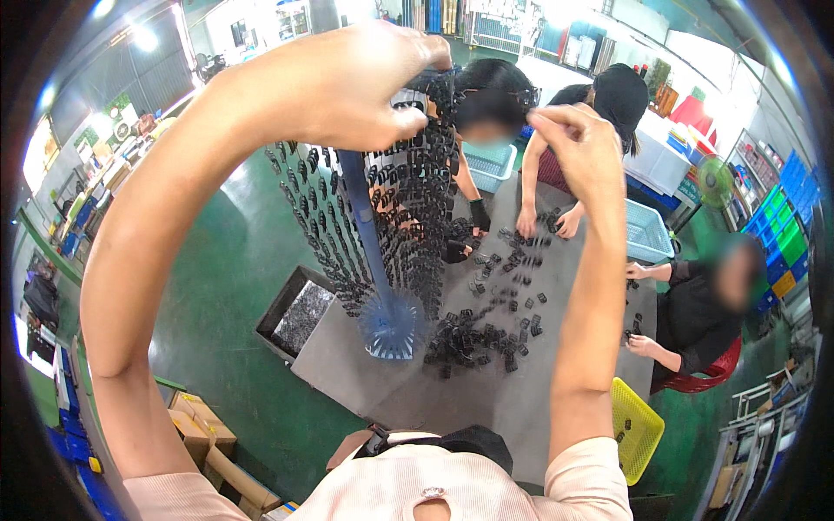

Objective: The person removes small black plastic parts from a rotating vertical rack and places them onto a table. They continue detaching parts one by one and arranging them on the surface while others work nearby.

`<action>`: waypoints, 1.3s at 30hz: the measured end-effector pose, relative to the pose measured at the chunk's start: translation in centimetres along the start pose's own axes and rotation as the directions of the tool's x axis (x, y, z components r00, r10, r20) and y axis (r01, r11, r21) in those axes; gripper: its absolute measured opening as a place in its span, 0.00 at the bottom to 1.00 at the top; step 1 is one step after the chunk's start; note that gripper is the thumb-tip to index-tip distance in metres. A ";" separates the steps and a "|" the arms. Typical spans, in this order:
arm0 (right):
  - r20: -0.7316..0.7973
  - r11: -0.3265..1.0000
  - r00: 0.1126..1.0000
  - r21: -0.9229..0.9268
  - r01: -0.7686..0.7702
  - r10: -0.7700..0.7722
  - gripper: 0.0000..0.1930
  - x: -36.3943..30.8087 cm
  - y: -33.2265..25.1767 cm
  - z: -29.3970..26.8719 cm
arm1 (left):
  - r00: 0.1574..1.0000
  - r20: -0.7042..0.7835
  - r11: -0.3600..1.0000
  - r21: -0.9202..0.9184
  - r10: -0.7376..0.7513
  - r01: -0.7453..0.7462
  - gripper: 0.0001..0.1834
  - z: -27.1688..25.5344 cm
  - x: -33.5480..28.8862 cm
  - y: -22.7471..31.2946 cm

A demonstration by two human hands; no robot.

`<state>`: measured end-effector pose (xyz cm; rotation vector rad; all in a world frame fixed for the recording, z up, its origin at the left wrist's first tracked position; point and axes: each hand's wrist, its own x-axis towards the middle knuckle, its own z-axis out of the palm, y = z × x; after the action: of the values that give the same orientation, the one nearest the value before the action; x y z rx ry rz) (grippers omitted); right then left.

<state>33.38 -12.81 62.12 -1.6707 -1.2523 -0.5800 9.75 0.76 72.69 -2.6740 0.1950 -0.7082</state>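
Many black strands (434,195) hang lengthwise down beside your curled left hand (378,82) — near-pinched right hand (589,146) farther off — both holds unclear.

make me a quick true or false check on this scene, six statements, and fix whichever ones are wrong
1. Loose black parts lie on the grey table. True.
2. The person's left hand rests on the table. False: it is raised near the top of the hanging strands.
3. The person's right hand is raised, to the right of those strands. True.
4. The post beside the strands is red. False: it is blue.
5. The co-worker at the right sits on a red chair. True.
6. The yellow basket is at the table's left side. False: it is at the right side.
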 end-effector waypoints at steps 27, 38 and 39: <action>0.245 0.896 0.862 -0.112 -0.429 0.443 0.12 -0.7 2.0 -4.6 | 0.992 0.122 0.997 0.079 -0.029 0.020 0.23 -0.2 0.6 0.3; -0.138 0.965 0.987 0.235 0.117 -0.086 0.11 -0.5 -6.6 3.9 | 0.988 0.150 0.998 -0.034 -0.038 0.044 0.17 -0.8 2.5 1.8; -0.140 0.967 0.989 0.238 0.088 -0.056 0.11 -0.3 -6.7 4.1 | 0.983 0.171 0.998 0.006 -0.058 0.058 0.14 -0.5 2.9 1.9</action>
<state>26.42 -9.06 62.66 -1.3665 -1.2384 -0.5476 11.87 -1.83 73.67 -2.7316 0.0713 -0.4909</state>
